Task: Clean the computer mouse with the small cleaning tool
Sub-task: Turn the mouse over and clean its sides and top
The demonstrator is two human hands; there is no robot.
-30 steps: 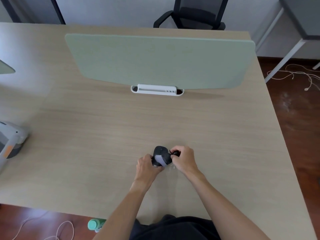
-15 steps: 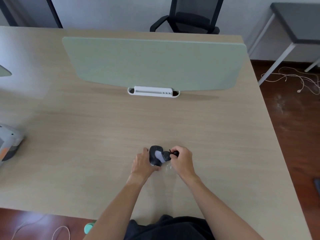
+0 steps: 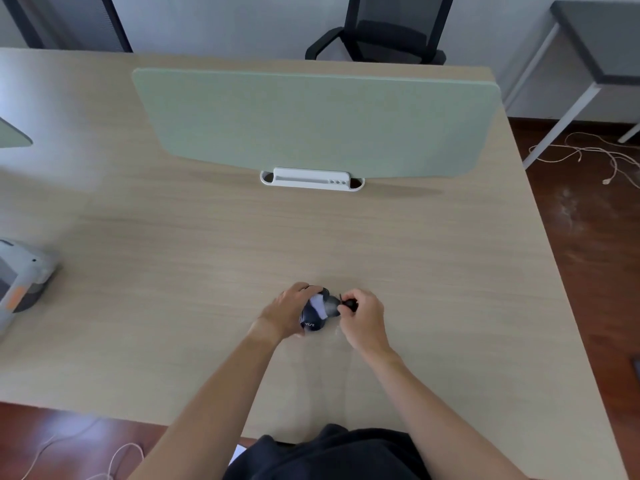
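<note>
A black computer mouse (image 3: 317,311) with a pale glare on its top is held just above the wooden desk (image 3: 433,271), tilted, near the front middle. My left hand (image 3: 285,311) grips it from the left side. My right hand (image 3: 363,315) pinches a small black cleaning tool (image 3: 348,303), whose thin tip touches the right side of the mouse. Most of the tool is hidden inside my fingers.
A pale green divider panel (image 3: 311,123) stands across the desk in a white base (image 3: 311,180). A grey and orange device (image 3: 20,282) lies at the left edge. A black office chair (image 3: 381,32) stands behind the desk, with loose cables (image 3: 595,157) on the floor at right.
My left hand has turned the mouse, so its rear end with the lettering now faces me. My right hand with the tool stays at the right side of the mouse.
</note>
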